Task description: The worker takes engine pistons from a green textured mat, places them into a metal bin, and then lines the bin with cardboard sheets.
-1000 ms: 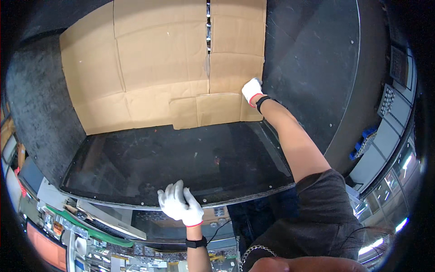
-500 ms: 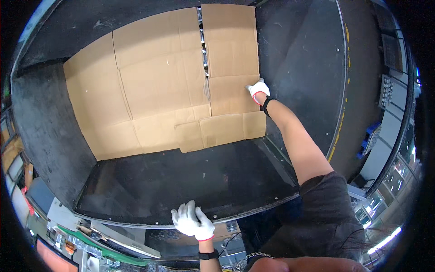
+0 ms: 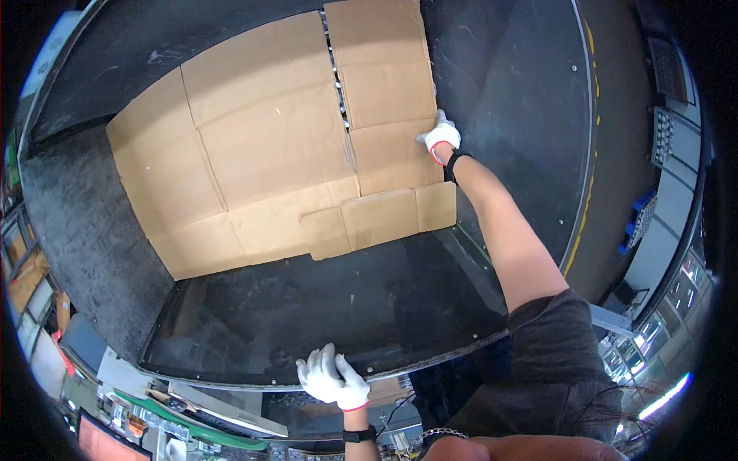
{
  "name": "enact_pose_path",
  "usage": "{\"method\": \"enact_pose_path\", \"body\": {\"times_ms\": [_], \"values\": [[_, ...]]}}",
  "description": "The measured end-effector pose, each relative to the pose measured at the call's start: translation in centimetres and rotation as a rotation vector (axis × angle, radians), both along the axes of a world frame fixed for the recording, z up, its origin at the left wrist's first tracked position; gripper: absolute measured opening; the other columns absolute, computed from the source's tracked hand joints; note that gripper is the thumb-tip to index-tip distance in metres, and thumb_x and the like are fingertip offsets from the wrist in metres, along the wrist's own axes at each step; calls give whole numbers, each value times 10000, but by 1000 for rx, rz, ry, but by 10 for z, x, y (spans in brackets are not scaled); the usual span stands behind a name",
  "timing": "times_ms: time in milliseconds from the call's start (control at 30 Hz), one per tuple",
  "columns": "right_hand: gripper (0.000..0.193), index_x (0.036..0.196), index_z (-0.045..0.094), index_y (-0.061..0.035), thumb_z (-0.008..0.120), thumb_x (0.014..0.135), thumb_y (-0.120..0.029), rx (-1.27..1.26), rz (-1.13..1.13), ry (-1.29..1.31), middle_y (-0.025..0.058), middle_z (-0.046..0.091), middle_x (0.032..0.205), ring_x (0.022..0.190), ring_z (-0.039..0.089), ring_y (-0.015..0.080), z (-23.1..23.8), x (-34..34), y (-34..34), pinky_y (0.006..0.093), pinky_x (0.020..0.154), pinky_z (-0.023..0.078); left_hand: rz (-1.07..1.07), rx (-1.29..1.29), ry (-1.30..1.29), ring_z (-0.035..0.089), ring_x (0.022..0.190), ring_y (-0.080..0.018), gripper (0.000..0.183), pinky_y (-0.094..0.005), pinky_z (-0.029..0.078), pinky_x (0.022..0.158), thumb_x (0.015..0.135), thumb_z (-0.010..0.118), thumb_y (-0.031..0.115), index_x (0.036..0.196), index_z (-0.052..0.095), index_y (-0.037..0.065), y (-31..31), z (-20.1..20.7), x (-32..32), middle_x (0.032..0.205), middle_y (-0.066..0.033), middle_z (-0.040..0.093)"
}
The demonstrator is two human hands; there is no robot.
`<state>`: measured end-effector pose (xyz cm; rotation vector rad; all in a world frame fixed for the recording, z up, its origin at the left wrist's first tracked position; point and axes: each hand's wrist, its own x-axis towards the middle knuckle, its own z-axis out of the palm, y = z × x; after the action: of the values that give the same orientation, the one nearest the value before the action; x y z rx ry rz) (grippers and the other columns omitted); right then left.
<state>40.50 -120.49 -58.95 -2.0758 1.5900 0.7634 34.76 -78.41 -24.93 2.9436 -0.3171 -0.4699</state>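
Observation:
Brown cardboard sheets (image 3: pixel 269 138) lie inside a large black bin (image 3: pixel 277 315), with creases and a dark gap between them. At the right edge of the narrower cardboard sheet (image 3: pixel 388 92), my white-gloved right hand (image 3: pixel 442 138) has its thumb over the top and its fingers at the edge by the bin's side wall. It seems to grip that edge; the fingertips are partly hidden. My left hand (image 3: pixel 332 376), also in a white glove, rests on the bin's front rim with fingers stretched out and holds nothing.
Shiny metallic parts (image 3: pixel 338 84) show in the gap between the cardboard sheets. The bin's side wall (image 3: pixel 507 100) rises at the right. Beyond it are a yellow floor line (image 3: pixel 588 192) and a blue tray of parts (image 3: pixel 638 223). A green-edged bench (image 3: pixel 192 430) stands at lower left.
The view has shifted slightly. The narrow sheet's far end sits further left, and a small gap shows along its right edge near my right hand. My left hand stays on the rim.

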Motion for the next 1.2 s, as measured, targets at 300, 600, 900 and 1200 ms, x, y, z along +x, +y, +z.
{"method": "enact_pose_path", "body": {"times_ms": [300,600,900,1200], "values": [[236,1044,600,-101,604,840,-219,-254,429,179,104,657,998,913,675,263,13,-63,54,402,724,555,-6,-39,-21,606,898,-277,181,-526,382,1040,808,607,77,953,705,29,2,-1,-1,916,-108,652],[123,765,701,-99,587,807,-115,-310,856,168,88,694,730,689,703,251,5,-125,65,380,574,541,-10,-48,-29,611,884,-286,185,-519,377,1024,772,613,79,934,694,41,7,-5,-2,889,-111,651],[162,845,759,-128,599,831,-147,-45,748,351,95,729,856,813,715,275,-3,-121,71,396,628,550,-6,-109,-68,627,819,-298,189,-522,393,977,710,611,76,878,687,35,6,-6,0,815,-132,660],[181,919,758,-122,598,842,-155,-56,588,368,113,729,953,890,710,298,-8,-121,71,392,710,565,-13,-99,-39,626,832,-291,189,-523,387,982,741,619,84,914,684,46,9,-4,0,833,-111,657]]}}
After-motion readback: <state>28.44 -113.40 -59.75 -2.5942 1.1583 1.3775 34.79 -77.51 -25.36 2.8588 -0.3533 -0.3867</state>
